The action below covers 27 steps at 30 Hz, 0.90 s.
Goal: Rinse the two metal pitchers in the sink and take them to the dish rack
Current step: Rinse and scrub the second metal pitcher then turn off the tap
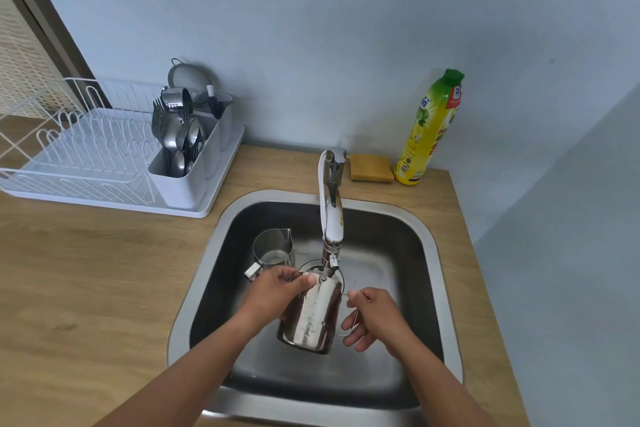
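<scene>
Both hands (322,308) gripped the tilted pitcher (311,314) under the tap (330,218); turning it slowly would rinse every side.

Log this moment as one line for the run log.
step: rinsing first pitcher | hands: left on rim, right at handle | second pitcher: upright in sink | rack: no pitchers

Illumination is soft, even and moderately bright, with faint shadows on the wall (346,28). Glare marks the faucet (331,215) and pitcher (311,315). Wide-angle distortion bends the tabletop (86,281) edges.
</scene>
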Each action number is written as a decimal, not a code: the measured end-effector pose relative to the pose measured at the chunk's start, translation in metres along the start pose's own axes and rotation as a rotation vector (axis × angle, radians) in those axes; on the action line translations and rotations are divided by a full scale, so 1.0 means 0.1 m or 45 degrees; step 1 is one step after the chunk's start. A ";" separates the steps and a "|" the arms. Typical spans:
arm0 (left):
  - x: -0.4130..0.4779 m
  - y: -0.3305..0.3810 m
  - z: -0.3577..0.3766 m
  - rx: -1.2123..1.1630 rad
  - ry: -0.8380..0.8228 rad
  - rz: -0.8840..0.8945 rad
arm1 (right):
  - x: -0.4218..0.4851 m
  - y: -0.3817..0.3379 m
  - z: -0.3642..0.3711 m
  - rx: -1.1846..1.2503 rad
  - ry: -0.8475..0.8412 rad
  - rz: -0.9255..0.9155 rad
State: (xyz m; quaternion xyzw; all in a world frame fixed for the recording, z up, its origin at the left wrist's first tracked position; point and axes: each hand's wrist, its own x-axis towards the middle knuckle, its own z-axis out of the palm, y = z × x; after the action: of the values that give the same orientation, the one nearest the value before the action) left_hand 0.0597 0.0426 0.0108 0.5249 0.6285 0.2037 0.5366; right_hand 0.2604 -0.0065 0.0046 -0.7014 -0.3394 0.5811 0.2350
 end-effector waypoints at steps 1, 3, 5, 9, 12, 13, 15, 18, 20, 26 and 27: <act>0.00 0.00 0.01 -0.013 -0.016 -0.020 | 0.00 0.00 0.00 -0.001 -0.007 0.010; 0.01 0.02 0.01 -0.015 -0.042 -0.051 | 0.00 0.01 0.00 0.003 -0.019 0.022; 0.02 0.02 0.02 -0.025 -0.063 -0.086 | -0.01 0.01 0.00 0.017 -0.027 0.030; 0.05 0.01 0.02 -0.054 -0.117 -0.121 | -0.01 0.02 -0.01 0.054 -0.037 0.067; 0.06 0.02 0.01 -0.060 -0.118 -0.132 | -0.01 0.02 -0.01 0.079 -0.040 0.110; 0.06 0.02 0.00 -0.053 -0.107 -0.138 | -0.01 0.03 -0.01 0.090 -0.037 0.123; 0.07 0.01 -0.01 -0.042 -0.088 -0.146 | -0.01 0.03 0.00 0.113 -0.030 0.143; 0.07 0.01 -0.03 -0.044 -0.080 -0.164 | -0.01 0.02 0.02 0.124 -0.028 0.169; 0.08 0.01 -0.04 -0.030 -0.086 -0.167 | -0.02 0.01 0.04 0.133 -0.029 0.184; 0.05 0.05 -0.05 -0.019 -0.090 -0.175 | -0.04 0.01 0.05 0.095 -0.019 0.169; 0.04 0.05 -0.06 -0.023 -0.107 -0.165 | -0.05 0.01 0.04 0.090 -0.021 0.166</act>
State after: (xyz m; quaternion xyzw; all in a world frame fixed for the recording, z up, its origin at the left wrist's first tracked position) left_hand 0.0576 0.0499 0.0153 0.4863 0.6362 0.1522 0.5793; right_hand 0.2558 -0.0109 0.0063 -0.7085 -0.2740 0.6126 0.2184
